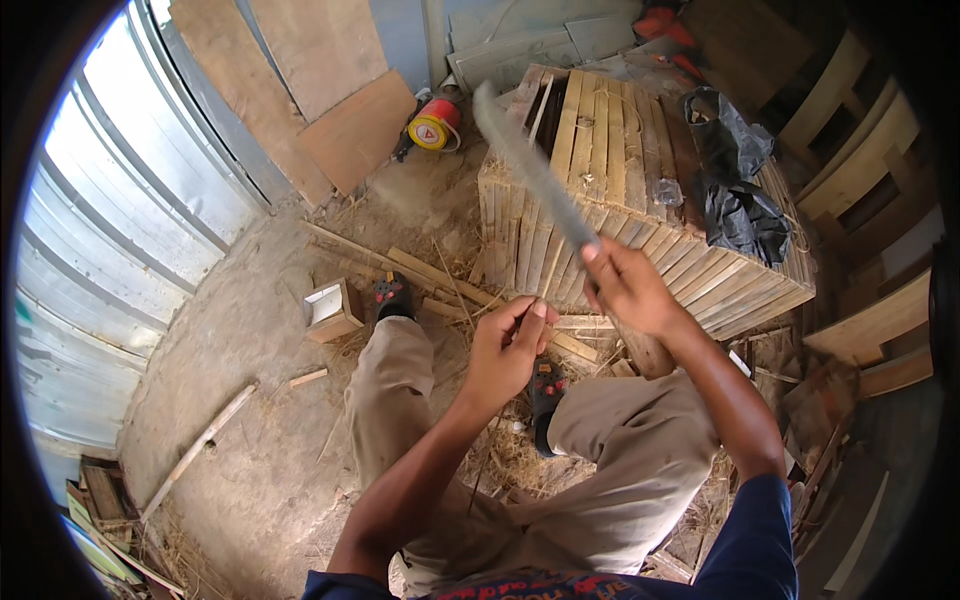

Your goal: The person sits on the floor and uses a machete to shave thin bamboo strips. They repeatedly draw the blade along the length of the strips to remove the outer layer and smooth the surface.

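Note:
My right hand (636,288) is wrapped round the grip end of a machete (540,170). Its long grey blade slants up and to the left, somewhat blurred. Below that hand shows a thick brown wooden piece (648,352); whether it belongs to the machete's handle I cannot tell. Lower and to the left, my left hand (503,352) pinches a thin strip of wood or bamboo (546,284) between thumb and fingers. The strip's tip pokes up past the fingertips, apart from the blade. Both hands are above my knees.
A big stack of wooden slats (610,140) stands ahead, with black plastic bags (740,215) on its right. A small open box (333,308) sits beside my left shoe (392,296). A red and yellow bucket (433,125) lies farther off. Offcuts and shavings litter the floor.

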A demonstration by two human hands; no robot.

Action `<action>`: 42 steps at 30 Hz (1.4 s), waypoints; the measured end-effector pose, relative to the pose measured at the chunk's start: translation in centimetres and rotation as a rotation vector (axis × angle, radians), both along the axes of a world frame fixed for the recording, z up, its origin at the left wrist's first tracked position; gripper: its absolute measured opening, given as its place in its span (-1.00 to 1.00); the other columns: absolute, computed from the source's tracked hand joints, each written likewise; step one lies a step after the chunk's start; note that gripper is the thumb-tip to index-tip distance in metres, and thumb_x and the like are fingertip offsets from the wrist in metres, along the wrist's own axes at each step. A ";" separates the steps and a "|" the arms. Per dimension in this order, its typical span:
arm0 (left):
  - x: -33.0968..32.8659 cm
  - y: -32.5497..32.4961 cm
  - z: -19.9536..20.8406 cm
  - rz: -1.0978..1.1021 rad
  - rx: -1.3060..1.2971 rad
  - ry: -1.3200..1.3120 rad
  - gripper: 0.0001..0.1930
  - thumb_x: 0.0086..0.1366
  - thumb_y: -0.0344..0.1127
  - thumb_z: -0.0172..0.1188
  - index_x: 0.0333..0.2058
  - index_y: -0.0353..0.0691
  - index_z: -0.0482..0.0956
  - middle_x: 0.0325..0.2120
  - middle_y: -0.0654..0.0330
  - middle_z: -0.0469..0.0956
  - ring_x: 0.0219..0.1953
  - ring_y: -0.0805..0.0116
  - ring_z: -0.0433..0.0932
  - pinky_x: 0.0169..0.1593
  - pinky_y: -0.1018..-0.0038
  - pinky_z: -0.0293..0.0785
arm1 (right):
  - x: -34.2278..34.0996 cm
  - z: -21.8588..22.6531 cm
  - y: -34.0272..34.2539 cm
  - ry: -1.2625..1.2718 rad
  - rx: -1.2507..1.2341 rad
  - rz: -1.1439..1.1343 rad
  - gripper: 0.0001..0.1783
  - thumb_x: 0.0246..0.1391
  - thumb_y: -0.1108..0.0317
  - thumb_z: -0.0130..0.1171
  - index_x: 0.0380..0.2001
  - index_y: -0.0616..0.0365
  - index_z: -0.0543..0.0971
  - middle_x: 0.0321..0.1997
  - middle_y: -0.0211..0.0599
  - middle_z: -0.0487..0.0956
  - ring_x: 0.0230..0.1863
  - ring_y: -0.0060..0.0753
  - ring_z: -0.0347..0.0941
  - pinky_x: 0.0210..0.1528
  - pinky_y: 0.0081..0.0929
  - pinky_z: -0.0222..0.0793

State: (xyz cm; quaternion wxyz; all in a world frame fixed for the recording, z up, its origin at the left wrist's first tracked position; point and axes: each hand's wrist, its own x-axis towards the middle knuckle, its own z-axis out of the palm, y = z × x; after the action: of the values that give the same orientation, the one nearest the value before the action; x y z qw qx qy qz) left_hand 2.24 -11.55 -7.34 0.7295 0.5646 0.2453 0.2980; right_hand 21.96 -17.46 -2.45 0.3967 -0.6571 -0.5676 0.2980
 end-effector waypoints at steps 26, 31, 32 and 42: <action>-1.1 1.6 0.1 0.018 0.001 0.072 -0.73 0.52 -0.24 0.06 -0.20 -0.32 0.63 -0.61 0.37 0.40 -0.67 0.69 0.21 -0.59 0.64 0.08 | -0.5 -0.2 0.3 0.023 -0.129 0.035 -0.50 0.51 0.00 -0.21 -0.34 0.19 0.44 -0.66 -0.39 0.45 -0.60 -0.57 0.42 -0.45 -0.45 0.36; -1.3 1.8 0.1 0.050 -0.015 0.074 -0.74 0.50 -0.26 0.08 -0.23 -0.33 0.66 -0.62 0.37 0.44 -0.62 0.68 0.27 -0.53 0.63 0.13 | -0.5 -0.5 0.4 0.043 -0.087 0.004 -0.53 0.50 0.02 -0.16 -0.38 0.18 0.38 -0.64 -0.45 0.41 -0.61 -0.63 0.37 -0.53 -0.52 0.32; -1.3 1.8 0.1 0.053 -0.018 0.069 -0.74 0.50 -0.27 0.09 -0.25 -0.33 0.67 -0.63 0.37 0.45 -0.59 0.67 0.30 -0.50 0.62 0.16 | -0.5 -0.6 0.4 0.144 0.003 -0.016 -0.52 0.50 0.00 -0.17 -0.38 0.19 0.38 -0.63 -0.44 0.42 -0.61 -0.61 0.38 -0.52 -0.50 0.33; -1.4 1.9 0.0 0.049 -0.055 0.064 -0.75 0.48 -0.26 0.13 -0.19 -0.33 0.69 -0.62 0.36 0.48 -0.61 0.69 0.28 -0.52 0.64 0.15 | -0.4 -0.8 0.3 0.096 -0.169 0.079 -0.52 0.50 0.00 -0.19 -0.34 0.19 0.40 -0.63 -0.42 0.42 -0.60 -0.62 0.40 -0.49 -0.50 0.34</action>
State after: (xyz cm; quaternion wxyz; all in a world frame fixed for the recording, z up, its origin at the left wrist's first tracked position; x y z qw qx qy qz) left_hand 0.83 -9.66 -7.30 0.7290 0.5474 0.2904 0.2907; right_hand 21.61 -17.15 -3.23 0.3543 -0.6504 -0.5462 0.3914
